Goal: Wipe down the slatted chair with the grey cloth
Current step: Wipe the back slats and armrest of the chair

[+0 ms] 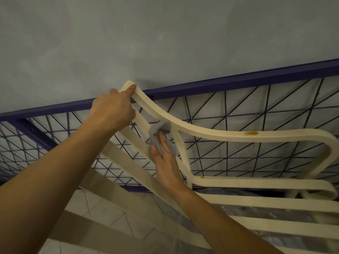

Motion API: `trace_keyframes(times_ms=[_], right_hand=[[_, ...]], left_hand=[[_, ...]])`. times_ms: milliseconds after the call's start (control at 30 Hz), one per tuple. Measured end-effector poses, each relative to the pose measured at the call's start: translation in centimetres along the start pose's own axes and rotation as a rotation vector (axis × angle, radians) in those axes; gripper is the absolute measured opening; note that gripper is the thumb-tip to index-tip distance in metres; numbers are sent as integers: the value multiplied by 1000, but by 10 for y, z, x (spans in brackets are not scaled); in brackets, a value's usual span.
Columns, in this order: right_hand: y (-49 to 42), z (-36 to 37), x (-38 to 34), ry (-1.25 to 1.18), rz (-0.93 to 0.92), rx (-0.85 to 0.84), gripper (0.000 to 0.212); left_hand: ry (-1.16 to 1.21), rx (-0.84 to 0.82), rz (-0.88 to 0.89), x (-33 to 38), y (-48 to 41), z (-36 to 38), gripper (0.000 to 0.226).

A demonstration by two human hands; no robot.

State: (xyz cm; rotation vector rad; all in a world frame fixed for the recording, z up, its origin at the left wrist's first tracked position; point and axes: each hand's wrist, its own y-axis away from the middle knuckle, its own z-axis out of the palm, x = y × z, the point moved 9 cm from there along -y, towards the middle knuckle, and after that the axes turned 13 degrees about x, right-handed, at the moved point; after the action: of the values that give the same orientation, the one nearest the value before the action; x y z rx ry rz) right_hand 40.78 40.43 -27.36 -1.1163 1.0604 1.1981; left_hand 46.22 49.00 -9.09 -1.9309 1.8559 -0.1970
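- Pale square-tiled floor (102,206), grey grout lines: well below the fingers (131,88) of the left hand (111,110).
- Crumpled clear plastic sheeting (244,213) lying on it, down-right of those fingers.

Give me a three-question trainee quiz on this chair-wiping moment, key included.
1. Fill in: in the picture, the brown stain on the slatted chair lies to the ___ of the grey cloth.
2. Pick one: the left hand A) hangs free; B) grips the chair's top corner; C) presses the cloth.
3. True or false: the right hand has the cloth on the stain.
Key: 1 right; 2 B; 3 false, the cloth is at a strut junction, apart from the stain.
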Motion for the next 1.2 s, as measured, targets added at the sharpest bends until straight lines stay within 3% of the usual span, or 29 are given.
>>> trace_keyframes(times_ms=[233,367,467,567,667,833,1100,1200], right_hand=[[10,-31,55,33,71,111,60],[24,-62,116,70,234,191,66],[31,-85,165,112,385,240,84],[26,-91,171,164,477,234,63],[18,-84,153,147,504,236,56],[7,-56,74,160,308,146,43],[-14,12,-35,102,41,29,55],[-22,23,-62,-14,-35,75,41]], left_hand=[[2,23,14,1,0,0,64],[8,26,18,2,0,-2,64],[7,27,16,2,1,-1,64],[9,29,20,1,0,-1,64],[14,21,13,1,0,-1,64],[23,-1,-12,0,1,-1,65],[24,-12,-40,1,4,-3,59],[36,-19,-28,3,4,-4,53]])
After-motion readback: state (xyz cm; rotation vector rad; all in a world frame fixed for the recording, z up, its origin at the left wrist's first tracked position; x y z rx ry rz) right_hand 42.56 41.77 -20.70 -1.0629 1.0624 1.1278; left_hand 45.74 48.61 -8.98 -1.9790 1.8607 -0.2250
